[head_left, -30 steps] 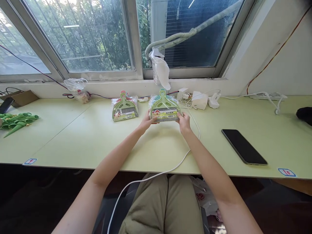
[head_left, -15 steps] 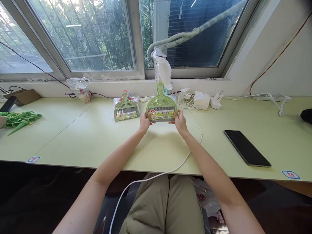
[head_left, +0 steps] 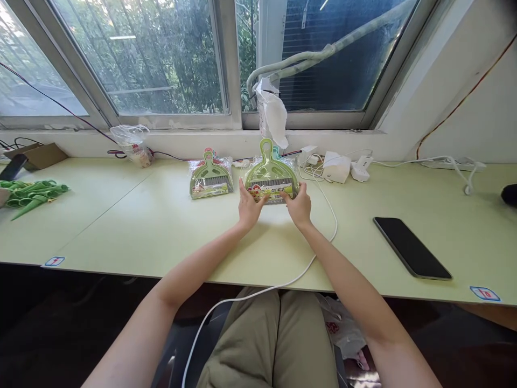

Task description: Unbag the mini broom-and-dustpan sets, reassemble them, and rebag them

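Observation:
A green dustpan and brush set (head_left: 271, 173) in clear plastic wrap stands slightly tilted back towards the rear of the table. My left hand (head_left: 249, 206) is at its lower left corner, the thumb along the bottom edge and the index finger up the left side. At the lower right corner my right hand (head_left: 298, 205) holds the pack, its thumb over the front and the other fingers along the side. A second wrapped dustpan set (head_left: 210, 175) is just to the left, untouched. Behind the held pack, a bit of light blue handle shows.
A white cable (head_left: 311, 264) runs across the table (head_left: 141, 231) and over its front edge. A black phone (head_left: 412, 248) lies to the right. Chargers (head_left: 337, 167) and a torn white box (head_left: 272, 113) are behind. Green rolled items (head_left: 34, 194) lie far left, beside another person's fingers.
Both my hands have shifted inward and round to the front of the pack, thumbs now nearer each other. The pack has come to lean back more.

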### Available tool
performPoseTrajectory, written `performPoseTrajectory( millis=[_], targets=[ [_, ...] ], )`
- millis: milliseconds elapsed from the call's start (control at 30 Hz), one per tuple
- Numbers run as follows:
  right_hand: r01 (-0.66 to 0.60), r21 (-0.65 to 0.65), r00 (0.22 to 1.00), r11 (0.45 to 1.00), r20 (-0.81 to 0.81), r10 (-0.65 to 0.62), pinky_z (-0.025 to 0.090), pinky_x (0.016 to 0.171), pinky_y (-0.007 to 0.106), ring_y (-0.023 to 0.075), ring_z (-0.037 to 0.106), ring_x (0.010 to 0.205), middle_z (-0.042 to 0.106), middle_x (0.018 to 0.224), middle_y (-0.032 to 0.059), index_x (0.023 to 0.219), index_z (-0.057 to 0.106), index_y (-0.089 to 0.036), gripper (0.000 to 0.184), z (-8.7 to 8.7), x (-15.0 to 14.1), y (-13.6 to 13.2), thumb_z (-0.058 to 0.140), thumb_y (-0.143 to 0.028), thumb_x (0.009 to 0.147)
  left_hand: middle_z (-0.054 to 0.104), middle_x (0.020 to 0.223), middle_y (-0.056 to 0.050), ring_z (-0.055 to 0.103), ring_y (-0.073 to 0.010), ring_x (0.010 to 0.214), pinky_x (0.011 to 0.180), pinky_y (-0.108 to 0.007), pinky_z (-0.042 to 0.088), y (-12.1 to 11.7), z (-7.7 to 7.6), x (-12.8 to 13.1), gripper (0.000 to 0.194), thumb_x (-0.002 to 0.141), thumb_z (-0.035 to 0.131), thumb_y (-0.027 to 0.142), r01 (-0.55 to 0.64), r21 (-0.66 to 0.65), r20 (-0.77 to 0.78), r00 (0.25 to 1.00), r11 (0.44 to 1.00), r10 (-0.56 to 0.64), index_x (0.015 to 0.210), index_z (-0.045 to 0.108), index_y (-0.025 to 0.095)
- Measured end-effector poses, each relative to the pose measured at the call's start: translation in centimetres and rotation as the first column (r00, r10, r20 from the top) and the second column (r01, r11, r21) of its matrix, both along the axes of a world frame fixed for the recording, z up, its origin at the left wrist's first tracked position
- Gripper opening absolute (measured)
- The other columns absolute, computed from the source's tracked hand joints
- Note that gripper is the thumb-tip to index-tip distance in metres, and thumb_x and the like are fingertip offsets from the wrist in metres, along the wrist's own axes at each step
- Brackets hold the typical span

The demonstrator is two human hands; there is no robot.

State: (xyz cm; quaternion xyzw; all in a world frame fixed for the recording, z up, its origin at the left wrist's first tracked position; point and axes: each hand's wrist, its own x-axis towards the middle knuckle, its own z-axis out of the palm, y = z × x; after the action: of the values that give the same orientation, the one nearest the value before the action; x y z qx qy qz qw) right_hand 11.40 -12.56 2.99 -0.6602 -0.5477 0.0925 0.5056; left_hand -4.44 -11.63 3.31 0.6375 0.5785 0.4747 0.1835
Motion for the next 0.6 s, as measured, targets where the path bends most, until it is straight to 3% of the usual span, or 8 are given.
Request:
performPoseTrajectory(
  millis=[100, 300, 433, 600],
  targets=[
    [0.008, -0.028, 0.998, 1.0, 0.069, -0.006, 0.045, 0.066, 0.034, 0.0284, 0.066, 0.08, 0.071, 0.093, 0.0113, 0.124, 0.044, -0.018, 0.055, -0.1, -0.8, -0.3, 0.053, -0.055, 0.084, 0.023, 0.157, -0.014, 0.024, -0.0279, 0.145, 0.111, -0.039, 0.035, 0.0, 0.0, 0.0, 0.117, 0.069, 0.075, 0.05, -0.047, 0.065, -0.029, 0.998, 0.997, 0.049, 0.151, -0.005, 0.027],
    [0.127, -0.012, 0.959, 0.992, 0.255, -0.119, 0.046, 0.072, 0.038, 0.0335, 0.063, 0.099, 0.061, 0.124, 0.019, 0.131, 0.039, -0.016, 0.069, 0.3, -1.8, -0.9, 0.054, -0.061, 0.081, 0.028, 0.155, -0.016, 0.025, -0.0302, 0.144, 0.111, -0.044, 0.034, 0.4, -0.2, -0.1, 0.117, 0.07, 0.075, 0.05, -0.061, 0.067, -0.029, 0.998, 0.996, 0.063, 0.151, -0.005, 0.026],
    [0.14, -0.097, 0.961, 0.985, 0.252, -0.111, 0.045, 0.071, 0.037, 0.0327, 0.065, 0.093, 0.068, 0.106, 0.0167, 0.13, 0.04, -0.015, 0.068, 0.3, -1.6, -0.8, 0.05, -0.064, 0.083, 0.031, 0.153, -0.013, 0.028, -0.0291, 0.143, 0.111, -0.043, 0.034, 0.5, -0.2, -0.2, 0.107, 0.074, 0.073, 0.044, -0.041, 0.081, -0.01, 0.999, 0.996, 0.042, 0.151, 0.001, 0.027],
    [0.111, -0.178, 0.975, 0.978, 0.211, -0.072, 0.043, 0.068, 0.034, 0.0293, 0.065, 0.081, 0.071, 0.092, 0.0125, 0.128, 0.043, -0.017, 0.053, 0.4, -0.6, -0.4, 0.05, -0.052, 0.088, 0.031, 0.154, -0.012, 0.033, -0.0266, 0.14, 0.109, -0.041, 0.035, 1.3, -0.7, -0.5, 0.091, 0.082, 0.065, 0.027, 0.039, 0.101, 0.025, 0.999, 0.994, -0.042, 0.151, 0.005, 0.028]
  ],
)
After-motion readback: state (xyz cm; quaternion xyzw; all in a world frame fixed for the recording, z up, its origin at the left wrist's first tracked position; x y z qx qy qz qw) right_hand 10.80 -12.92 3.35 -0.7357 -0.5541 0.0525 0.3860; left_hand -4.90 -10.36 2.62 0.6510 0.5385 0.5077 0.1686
